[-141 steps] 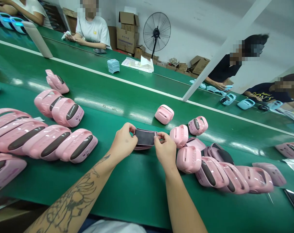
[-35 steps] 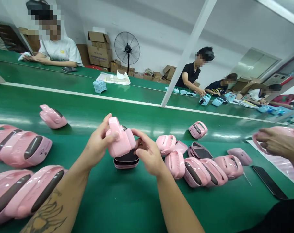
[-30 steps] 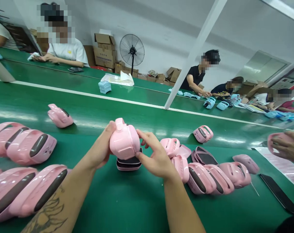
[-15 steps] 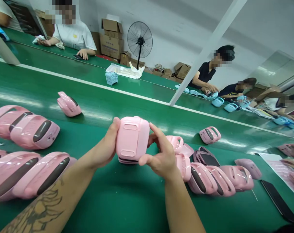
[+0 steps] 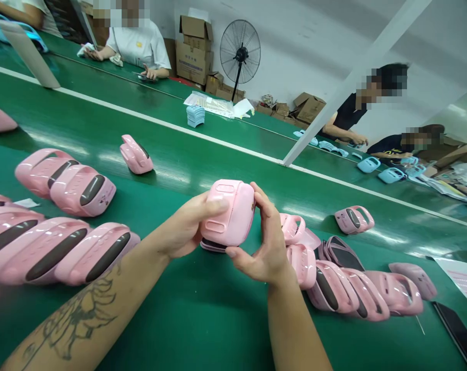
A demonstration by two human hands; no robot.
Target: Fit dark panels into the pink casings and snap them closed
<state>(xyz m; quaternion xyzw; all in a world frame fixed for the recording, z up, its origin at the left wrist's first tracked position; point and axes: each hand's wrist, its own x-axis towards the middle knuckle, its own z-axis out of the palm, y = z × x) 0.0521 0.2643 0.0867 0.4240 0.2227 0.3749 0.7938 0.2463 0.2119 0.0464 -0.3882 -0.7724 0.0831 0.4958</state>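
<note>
Both my left hand point(image 5: 189, 226) and my right hand point(image 5: 267, 242) grip a pink plastic casing point(image 5: 227, 214), with its flat back, showing oblong recesses, tilted up toward me. Under its lower edge shows a dark-faced piece with a pink rim point(image 5: 212, 246), pressed against the casing. My fingers hide part of the casing's sides. Close to my right hand lies a cluster of pink casings point(image 5: 329, 283) with dark oval panels. A row of similar casings point(image 5: 63, 252) lies left of my left forearm.
A green conveyor belt point(image 5: 233, 335) runs under my arms, with a white strip point(image 5: 171, 123) along its far side. Beyond it, co-workers sit at a second green belt with pale blue casings point(image 5: 368, 165). A black phone point(image 5: 455, 330) lies at lower right. Cardboard boxes point(image 5: 192, 51) and a standing fan point(image 5: 240, 51) stand by the wall.
The pink casing has been fitted down onto the dark-faced piece, and both now turn together, tilted in my hands. The view has shifted, and the hand at the right edge has gone.
</note>
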